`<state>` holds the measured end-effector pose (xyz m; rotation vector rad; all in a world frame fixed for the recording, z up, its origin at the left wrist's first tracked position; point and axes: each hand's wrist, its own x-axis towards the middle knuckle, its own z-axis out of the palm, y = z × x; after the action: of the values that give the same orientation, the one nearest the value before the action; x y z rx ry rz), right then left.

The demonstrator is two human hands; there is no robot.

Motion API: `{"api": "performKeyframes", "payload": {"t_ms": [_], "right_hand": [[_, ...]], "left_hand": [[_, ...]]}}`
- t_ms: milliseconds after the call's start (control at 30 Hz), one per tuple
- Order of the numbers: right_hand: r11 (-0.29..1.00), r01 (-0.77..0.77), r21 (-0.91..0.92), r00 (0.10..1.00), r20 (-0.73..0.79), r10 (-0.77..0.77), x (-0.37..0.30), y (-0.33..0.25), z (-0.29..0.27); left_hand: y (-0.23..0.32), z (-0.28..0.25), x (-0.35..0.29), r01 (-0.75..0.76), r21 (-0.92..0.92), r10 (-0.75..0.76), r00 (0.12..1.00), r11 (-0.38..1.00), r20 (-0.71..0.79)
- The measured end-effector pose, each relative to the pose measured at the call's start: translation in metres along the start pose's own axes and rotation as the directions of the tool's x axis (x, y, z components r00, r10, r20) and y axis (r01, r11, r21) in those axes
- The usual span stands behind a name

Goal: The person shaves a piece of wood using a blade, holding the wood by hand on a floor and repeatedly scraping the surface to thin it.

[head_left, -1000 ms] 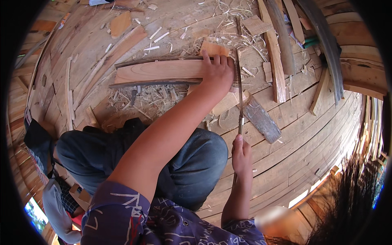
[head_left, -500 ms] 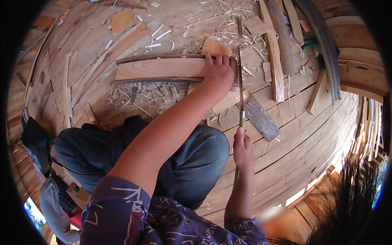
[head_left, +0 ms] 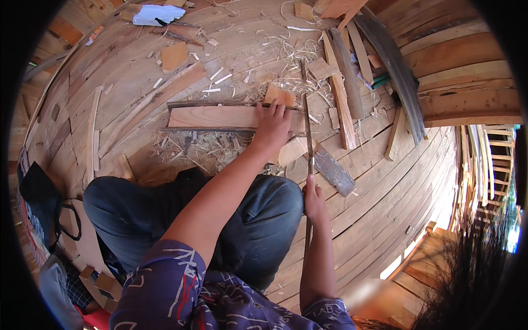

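Head view, looking down on a seated person at work on a curved plank floor (head_left: 385,198). The left hand (head_left: 273,125), at upper centre of the frame, lies palm down with fingers spread flat on the right end of a pale, smooth, rectangular board (head_left: 220,117); it presses on the board and grips nothing. The board lies level across the floor, with a darker narrow strip (head_left: 214,103) along its far edge. The right hand (head_left: 314,199), right of centre, is closed round the lower part of a long thin saw (head_left: 308,132), a slender dark metal blade that runs up the frame to cross just beside the right end of the board. Curled, straw-coloured wood shavings (head_left: 209,148) lie heaped below the board. A grey, weathered plank offcut (head_left: 334,173) lies just right of the blade. Rough reddish slats (head_left: 341,93) fan out at upper right. A white cloth (head_left: 158,14) lies at the upper left.
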<state>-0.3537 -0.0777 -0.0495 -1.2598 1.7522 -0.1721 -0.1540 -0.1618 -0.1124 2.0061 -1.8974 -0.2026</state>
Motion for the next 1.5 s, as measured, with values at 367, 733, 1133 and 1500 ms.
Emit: {"api": "performKeyframes", "payload": {"t_ms": [367,733,1133,1500], "right_hand": [[0.988,0.119,0.094,0.991,-0.077,-0.112,-0.071,0.011,-0.01],[0.935,0.268,0.234,0.942,-0.267,-0.203,-0.151,0.089,0.05],[0.947,0.175,0.271,0.943,-0.322,-0.082,-0.127,0.056,0.041],[0.955,0.249,0.162,0.915,-0.362,-0.177,-0.126,0.058,0.047]], "left_hand": [[-0.006,-0.03,-0.015,0.16,-0.198,-0.159,0.987,0.967,0.023],[-0.019,0.004,-0.035,-0.361,-0.037,0.359,0.932,0.932,-0.059],[0.012,0.021,-0.03,-0.566,0.294,0.527,0.825,0.771,0.206],[0.001,-0.071,-0.025,-0.439,-0.38,0.354,0.894,0.814,-0.275]]}}
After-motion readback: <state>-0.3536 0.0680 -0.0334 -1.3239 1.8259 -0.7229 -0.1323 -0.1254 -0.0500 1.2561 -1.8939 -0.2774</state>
